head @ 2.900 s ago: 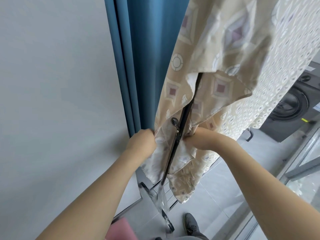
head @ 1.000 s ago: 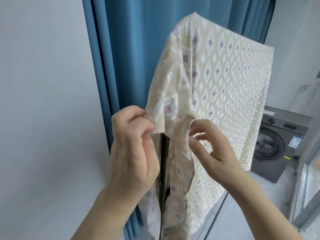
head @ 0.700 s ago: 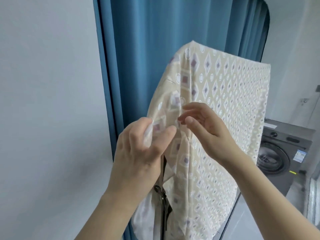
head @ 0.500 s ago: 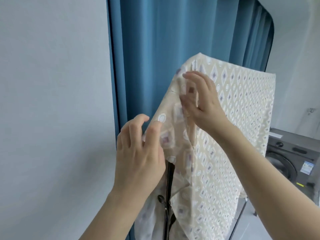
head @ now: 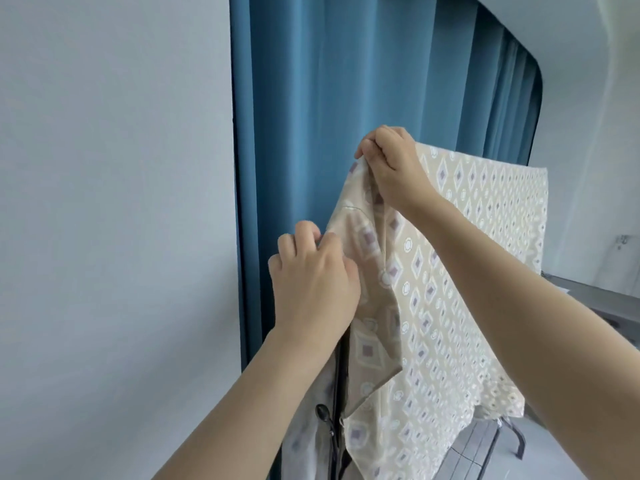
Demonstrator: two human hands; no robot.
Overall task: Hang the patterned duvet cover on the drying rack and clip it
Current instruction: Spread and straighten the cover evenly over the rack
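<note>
The duvet cover (head: 450, 289), beige with white-outlined mauve diamonds and circles, hangs draped over the drying rack (head: 337, 393). The right hand (head: 391, 164) pinches its top corner; the left hand (head: 315, 282) grips its near edge lower down. No writing is legible.

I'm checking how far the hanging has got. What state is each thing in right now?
duvet cover: draped over the rack, near end bunched, no clip visible
drying rack: upright, mostly hidden by the cover
right hand: pinches the cover's top corner
left hand: grips the cover's near edge
curtain: hangs drawn behind the rack
</note>
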